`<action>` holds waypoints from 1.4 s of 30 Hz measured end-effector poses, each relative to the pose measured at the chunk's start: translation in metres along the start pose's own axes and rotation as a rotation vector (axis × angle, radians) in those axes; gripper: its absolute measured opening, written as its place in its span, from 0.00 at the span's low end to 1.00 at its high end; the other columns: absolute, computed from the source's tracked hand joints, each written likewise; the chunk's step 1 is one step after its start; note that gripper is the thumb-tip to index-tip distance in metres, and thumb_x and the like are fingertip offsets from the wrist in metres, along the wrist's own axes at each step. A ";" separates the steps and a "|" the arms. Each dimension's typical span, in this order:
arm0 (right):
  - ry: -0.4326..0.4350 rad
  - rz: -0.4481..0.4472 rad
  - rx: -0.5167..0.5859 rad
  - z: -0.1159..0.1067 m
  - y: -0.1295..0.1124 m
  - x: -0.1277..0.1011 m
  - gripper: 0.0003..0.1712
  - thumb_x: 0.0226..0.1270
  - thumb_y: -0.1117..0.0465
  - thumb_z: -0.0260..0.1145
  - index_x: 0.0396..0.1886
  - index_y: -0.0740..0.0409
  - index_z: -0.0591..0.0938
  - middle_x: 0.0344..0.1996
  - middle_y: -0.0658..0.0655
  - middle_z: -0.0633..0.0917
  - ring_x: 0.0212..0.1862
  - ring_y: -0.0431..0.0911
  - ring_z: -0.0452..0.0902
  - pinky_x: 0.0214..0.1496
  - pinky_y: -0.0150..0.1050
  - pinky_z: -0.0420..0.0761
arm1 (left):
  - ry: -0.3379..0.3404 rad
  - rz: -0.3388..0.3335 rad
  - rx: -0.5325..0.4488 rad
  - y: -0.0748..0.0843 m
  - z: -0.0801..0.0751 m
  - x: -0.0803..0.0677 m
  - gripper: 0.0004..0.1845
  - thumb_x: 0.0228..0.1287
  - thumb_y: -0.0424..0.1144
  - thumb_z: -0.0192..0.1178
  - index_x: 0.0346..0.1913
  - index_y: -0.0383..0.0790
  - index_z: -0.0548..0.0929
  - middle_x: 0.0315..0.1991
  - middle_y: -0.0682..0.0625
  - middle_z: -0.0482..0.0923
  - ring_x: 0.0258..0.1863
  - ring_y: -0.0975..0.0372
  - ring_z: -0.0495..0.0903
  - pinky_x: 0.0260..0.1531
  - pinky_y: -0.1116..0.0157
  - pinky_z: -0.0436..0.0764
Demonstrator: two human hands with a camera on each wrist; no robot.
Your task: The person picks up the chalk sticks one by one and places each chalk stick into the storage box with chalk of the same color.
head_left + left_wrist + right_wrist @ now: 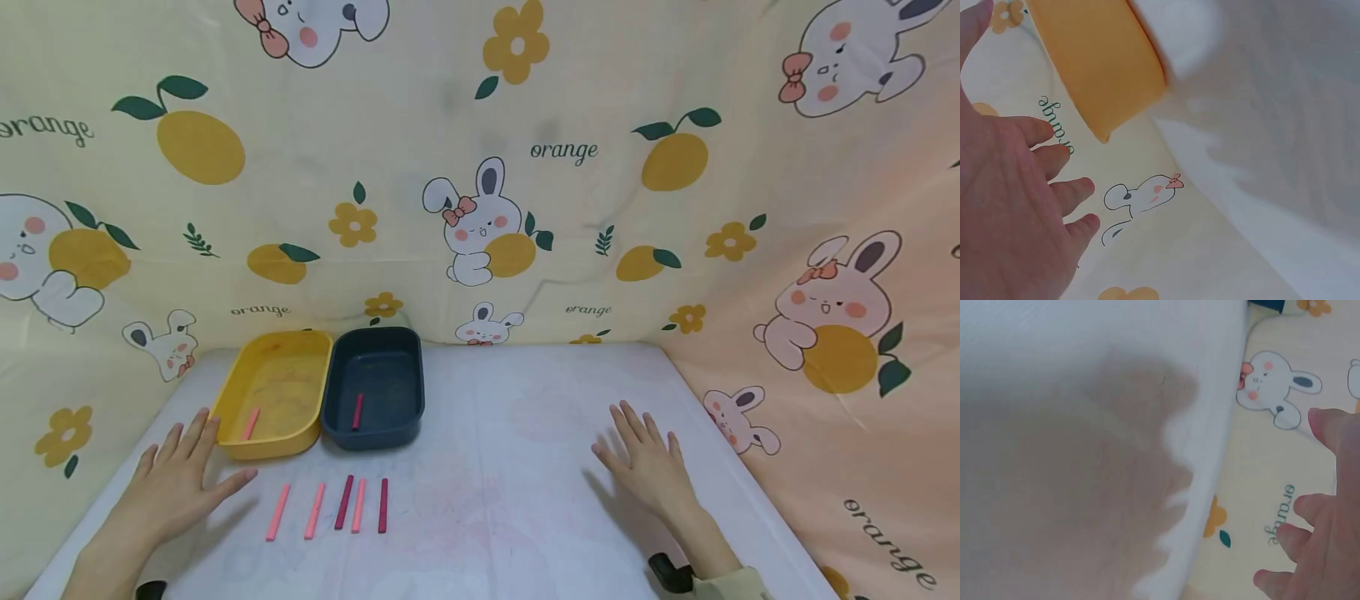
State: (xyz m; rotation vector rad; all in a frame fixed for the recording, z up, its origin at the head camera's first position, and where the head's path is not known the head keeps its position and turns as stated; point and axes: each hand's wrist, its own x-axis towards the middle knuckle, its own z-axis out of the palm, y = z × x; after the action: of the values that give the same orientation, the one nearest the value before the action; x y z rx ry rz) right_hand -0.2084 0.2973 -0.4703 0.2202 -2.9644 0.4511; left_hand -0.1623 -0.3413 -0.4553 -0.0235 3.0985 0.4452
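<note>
My left hand (pixel 176 483) lies flat on the white table (pixel 510 500), fingers spread, just in front of the yellow tray (pixel 273 442). In the left wrist view my left hand (pixel 1004 206) shows spread fingers beside the yellow tray (pixel 1104 62). My right hand (pixel 648 462) rests flat on the table at the right, holding nothing; its fingers (pixel 1319 550) show in the right wrist view. Several sticks lie in a row before the trays: light pink ones (pixel 277 512) and dark red ones (pixel 383 505). The yellow tray holds one pink stick (pixel 251 423); the dark blue tray (pixel 375 429) holds one dark red stick (pixel 357 411).
A cartoon rabbit-and-orange cloth (pixel 480 167) hangs behind and on both sides of the table. The table's right edge (pixel 750 483) runs close past my right hand. A dark wrist strap (pixel 670 572) shows at my right sleeve.
</note>
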 end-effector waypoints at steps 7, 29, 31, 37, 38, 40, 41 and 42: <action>0.052 -0.041 0.032 0.004 -0.011 0.005 0.49 0.77 0.32 0.55 0.84 0.56 0.56 0.83 0.63 0.55 0.80 0.71 0.46 0.73 0.77 0.42 | 0.025 0.024 -0.014 0.005 -0.001 -0.002 0.62 0.68 0.73 0.53 0.79 0.21 0.46 0.80 0.24 0.35 0.75 0.24 0.38 0.67 0.25 0.37; 0.108 -0.151 0.112 0.036 -0.095 0.044 0.52 0.75 0.37 0.61 0.85 0.55 0.51 0.84 0.55 0.51 0.83 0.62 0.46 0.78 0.70 0.45 | 0.286 0.200 -0.150 0.039 -0.004 -0.015 0.37 0.72 0.52 0.65 0.72 0.28 0.70 0.67 0.29 0.71 0.60 0.32 0.74 0.56 0.31 0.73; 0.107 -0.167 0.125 0.039 -0.105 0.048 0.52 0.75 0.37 0.61 0.85 0.55 0.50 0.84 0.54 0.50 0.83 0.61 0.46 0.78 0.69 0.46 | 0.344 0.220 -0.189 0.042 -0.002 -0.017 0.33 0.71 0.47 0.67 0.70 0.31 0.73 0.61 0.33 0.75 0.54 0.39 0.78 0.51 0.37 0.78; 0.080 -0.221 0.157 0.047 -0.134 0.060 0.53 0.75 0.37 0.61 0.85 0.59 0.50 0.84 0.56 0.50 0.83 0.60 0.45 0.80 0.64 0.47 | 0.474 0.287 -0.326 0.050 0.011 -0.019 0.26 0.65 0.34 0.71 0.65 0.35 0.78 0.50 0.46 0.80 0.42 0.63 0.76 0.37 0.70 0.74; 0.074 -0.230 0.156 0.049 -0.138 0.062 0.53 0.75 0.37 0.60 0.85 0.59 0.50 0.84 0.56 0.50 0.83 0.59 0.45 0.80 0.64 0.47 | 0.483 0.295 -0.352 0.051 0.013 -0.019 0.24 0.65 0.32 0.71 0.63 0.35 0.79 0.48 0.47 0.80 0.40 0.65 0.75 0.35 0.72 0.72; 0.070 -0.253 0.157 0.052 -0.147 0.067 0.53 0.75 0.37 0.61 0.85 0.60 0.51 0.84 0.57 0.50 0.83 0.59 0.46 0.80 0.63 0.49 | 0.483 0.287 -0.383 0.054 0.018 -0.020 0.20 0.65 0.31 0.70 0.59 0.35 0.81 0.44 0.50 0.79 0.38 0.69 0.73 0.32 0.72 0.71; 0.063 -0.261 0.157 0.054 -0.151 0.070 0.53 0.75 0.37 0.61 0.85 0.60 0.50 0.84 0.57 0.50 0.83 0.59 0.46 0.80 0.62 0.49 | 0.475 0.281 -0.401 0.055 0.021 -0.020 0.19 0.65 0.30 0.70 0.57 0.35 0.81 0.43 0.50 0.78 0.37 0.70 0.73 0.31 0.71 0.71; 0.059 -0.271 0.156 0.056 -0.155 0.072 0.53 0.75 0.37 0.60 0.84 0.61 0.51 0.84 0.57 0.50 0.83 0.58 0.46 0.80 0.62 0.50 | 0.461 0.269 -0.416 0.057 0.024 -0.020 0.17 0.66 0.30 0.70 0.56 0.36 0.82 0.41 0.51 0.78 0.36 0.70 0.72 0.30 0.71 0.71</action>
State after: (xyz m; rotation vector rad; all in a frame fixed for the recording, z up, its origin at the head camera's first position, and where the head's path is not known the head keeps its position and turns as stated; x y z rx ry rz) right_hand -0.2601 0.1247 -0.4683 0.6046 -2.7854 0.6388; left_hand -0.1431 -0.2798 -0.4616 0.3361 3.3846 1.2509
